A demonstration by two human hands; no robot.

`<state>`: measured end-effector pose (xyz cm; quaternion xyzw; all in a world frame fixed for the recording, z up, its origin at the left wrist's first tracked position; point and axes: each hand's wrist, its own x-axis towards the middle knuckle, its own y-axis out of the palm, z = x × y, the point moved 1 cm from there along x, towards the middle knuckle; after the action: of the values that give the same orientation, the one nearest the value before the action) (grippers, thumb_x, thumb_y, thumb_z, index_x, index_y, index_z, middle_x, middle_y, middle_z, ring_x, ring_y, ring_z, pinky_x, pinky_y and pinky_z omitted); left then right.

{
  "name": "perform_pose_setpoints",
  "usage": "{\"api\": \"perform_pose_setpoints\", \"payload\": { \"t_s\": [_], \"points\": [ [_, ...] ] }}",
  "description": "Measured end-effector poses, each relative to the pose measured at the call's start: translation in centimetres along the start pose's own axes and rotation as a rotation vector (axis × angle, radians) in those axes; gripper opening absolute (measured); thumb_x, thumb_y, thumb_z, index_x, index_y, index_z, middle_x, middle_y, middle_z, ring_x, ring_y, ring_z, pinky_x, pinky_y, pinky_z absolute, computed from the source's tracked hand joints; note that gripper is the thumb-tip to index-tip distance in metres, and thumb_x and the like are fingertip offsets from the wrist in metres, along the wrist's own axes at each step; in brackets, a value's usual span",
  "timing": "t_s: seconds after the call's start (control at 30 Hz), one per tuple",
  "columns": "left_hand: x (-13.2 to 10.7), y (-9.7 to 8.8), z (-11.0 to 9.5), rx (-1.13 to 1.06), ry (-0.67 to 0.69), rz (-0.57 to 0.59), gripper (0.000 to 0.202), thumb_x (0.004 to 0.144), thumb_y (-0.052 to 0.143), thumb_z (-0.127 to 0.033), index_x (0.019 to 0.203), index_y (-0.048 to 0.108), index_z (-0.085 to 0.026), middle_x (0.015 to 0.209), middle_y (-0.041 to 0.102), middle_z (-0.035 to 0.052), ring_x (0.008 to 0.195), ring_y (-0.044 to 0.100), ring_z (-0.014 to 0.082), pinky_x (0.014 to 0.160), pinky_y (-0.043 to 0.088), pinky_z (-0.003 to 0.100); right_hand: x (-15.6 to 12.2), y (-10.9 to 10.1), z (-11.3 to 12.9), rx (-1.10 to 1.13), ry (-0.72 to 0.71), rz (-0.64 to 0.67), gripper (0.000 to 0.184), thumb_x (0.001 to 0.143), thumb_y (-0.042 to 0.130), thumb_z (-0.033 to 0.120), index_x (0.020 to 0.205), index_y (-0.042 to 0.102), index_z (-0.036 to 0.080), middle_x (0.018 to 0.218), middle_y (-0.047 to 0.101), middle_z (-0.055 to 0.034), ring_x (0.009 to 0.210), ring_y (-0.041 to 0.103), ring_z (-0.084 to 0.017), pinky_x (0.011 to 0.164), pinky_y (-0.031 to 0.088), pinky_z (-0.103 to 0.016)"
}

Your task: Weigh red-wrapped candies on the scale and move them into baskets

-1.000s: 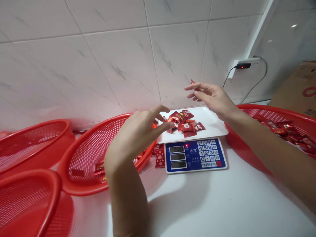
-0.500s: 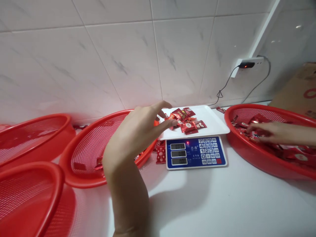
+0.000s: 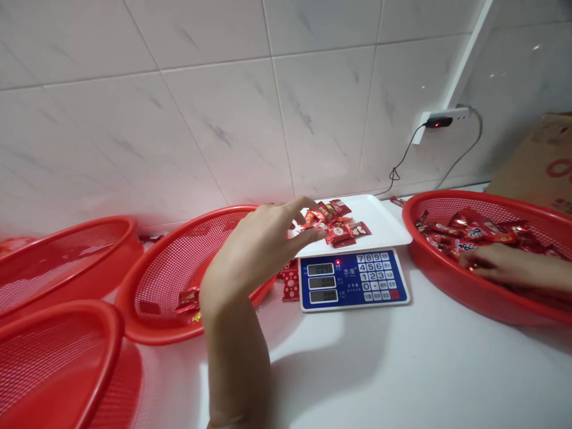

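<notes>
Hovering over number-keyed scale [image 3: 353, 280], left hand [image 3: 263, 244] is loosely spread; right hand [image 3: 496, 265] in basket [image 3: 447, 281], unclear.

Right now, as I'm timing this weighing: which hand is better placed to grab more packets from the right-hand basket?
Probably the right hand: it rests among the packets in the right basket. The left hand hovers at the scale tray.

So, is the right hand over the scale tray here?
No, the right hand lies in the red basket of wrapped candies, beside the scale.
</notes>
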<state>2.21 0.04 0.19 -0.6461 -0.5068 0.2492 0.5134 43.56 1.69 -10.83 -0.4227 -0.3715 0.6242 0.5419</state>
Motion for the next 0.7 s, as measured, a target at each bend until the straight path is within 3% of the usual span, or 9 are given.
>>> {"api": "perform_pose_setpoints", "payload": {
  "t_s": [0.07, 0.17, 0.23, 0.3, 0.4, 0.47, 0.57, 0.63, 0.7],
  "points": [
    [0.0, -0.2, 0.3, -0.042, -0.012, -0.021, 0.038, 0.096, 0.056, -0.05, 0.128, 0.063, -0.031, 0.102, 0.075, 0.0034, 0.092, 0.069, 0.025, 0.074, 0.051, 0.037, 0.1, -2.1, 1.8, 0.032, -0.026, -0.005, 0.019, 0.073, 0.06, 0.047, 0.068, 0.07, 0.031, 0.086, 0.073, -0.0158, 0.078, 0.067, -0.031, 0.075, 0.051, -0.048],
    [-0.1, -0.4, 0.6, -0.082, -0.045, -0.033, 0.04, 0.094, 0.058, -0.054, 0.129, 0.064, -0.034, 0.108, 0.075, 0.0026, 0.099, 0.069, 0.0257, 0.078, 0.052, 0.038, 1.7, -4.0, 6.8, 0.073, -0.2, -0.297, 0.029, 0.084, 0.055, 0.056, 0.087, 0.073, 0.035, 0.097, 0.075, -0.014, 0.091, 0.067, -0.031, 0.087, 0.048, -0.048],
    [-0.2, -0.6, 0.7, -0.103, -0.07, -0.016, 0.039, 0.094, 0.06, -0.053, 0.128, 0.064, -0.035, 0.111, 0.075, 0.0021, 0.099, 0.069, 0.0255, 0.078, 0.052, 0.038, 3.9, -3.7, 11.0, 0.115, -0.327, -0.336, 0.028, 0.088, 0.053, 0.052, 0.092, 0.073, 0.033, 0.098, 0.075, -0.0102, 0.092, 0.068, -0.029, 0.089, 0.049, -0.046],
    [-0.3, -0.7, 0.7, -0.118, -0.071, -0.009, 0.038, 0.093, 0.061, -0.052, 0.127, 0.065, -0.034, 0.111, 0.075, 0.0018, 0.097, 0.07, 0.0248, 0.079, 0.052, 0.039, 6.3, -2.6, 14.9, 0.133, -0.391, -0.292, 0.024, 0.09, 0.054, 0.042, 0.094, 0.074, 0.03, 0.101, 0.076, -0.0074, 0.096, 0.069, -0.028, 0.091, 0.05, -0.044],
    [-0.5, -1.0, 0.8, -0.112, -0.056, -0.027, 0.038, 0.093, 0.061, -0.052, 0.126, 0.065, -0.033, 0.11, 0.075, 0.0016, 0.098, 0.07, 0.0243, 0.08, 0.053, 0.039, 8.5, -1.2, 18.0, 0.123, -0.371, -0.234, 0.024, 0.091, 0.056, 0.033, 0.101, 0.076, 0.027, 0.107, 0.076, -0.0067, 0.104, 0.069, -0.029, 0.093, 0.051, -0.045],
    [-0.7, -1.1, 1.2, -0.107, -0.059, -0.045, 0.039, 0.094, 0.06, -0.053, 0.127, 0.064, -0.034, 0.11, 0.075, 0.0018, 0.099, 0.069, 0.0246, 0.08, 0.053, 0.039, 8.1, -1.2, 17.4, 0.114, -0.364, -0.252, 0.028, 0.092, 0.055, 0.035, 0.109, 0.076, 0.028, 0.114, 0.076, -0.0067, 0.108, 0.068, -0.031, 0.094, 0.051, -0.047],
    [-1.2, -1.5, 1.8, -0.107, -0.04, -0.08, 0.038, 0.094, 0.058, -0.052, 0.126, 0.064, -0.034, 0.107, 0.075, 0.0018, 0.097, 0.07, 0.0247, 0.077, 0.053, 0.037, 5.4, -2.4, 12.6, 0.08, -0.334, -0.291, 0.03, 0.093, 0.051, 0.043, 0.103, 0.076, 0.031, 0.114, 0.075, -0.0075, 0.106, 0.068, -0.03, 0.093, 0.051, -0.045],
    [-1.5, -1.7, 2.1, -0.112, -0.028, -0.092, 0.037, 0.093, 0.058, -0.053, 0.125, 0.064, -0.033, 0.107, 0.075, 0.0021, 0.095, 0.071, 0.0248, 0.076, 0.054, 0.037, 3.3, -3.0, 8.1, 0.027, -0.212, -0.191, 0.027, 0.088, 0.054, 0.047, 0.089, 0.077, 0.033, 0.108, 0.076, -0.0109, 0.097, 0.069, -0.028, 0.087, 0.051, -0.042],
    [-1.7, -1.9, 2.2, -0.123, -0.022, -0.089, 0.04, 0.093, 0.057, -0.054, 0.125, 0.063, -0.032, 0.108, 0.075, 0.0027, 0.096, 0.071, 0.0251, 0.076, 0.054, 0.037, 1.5, -2.7, 3.8, -0.027, -0.05, -0.047, 0.02, 0.074, 0.065, 0.046, 0.081, 0.077, 0.031, 0.101, 0.076, -0.0158, 0.088, 0.071, -0.029, 0.078, 0.052, -0.042]
  ]
}}
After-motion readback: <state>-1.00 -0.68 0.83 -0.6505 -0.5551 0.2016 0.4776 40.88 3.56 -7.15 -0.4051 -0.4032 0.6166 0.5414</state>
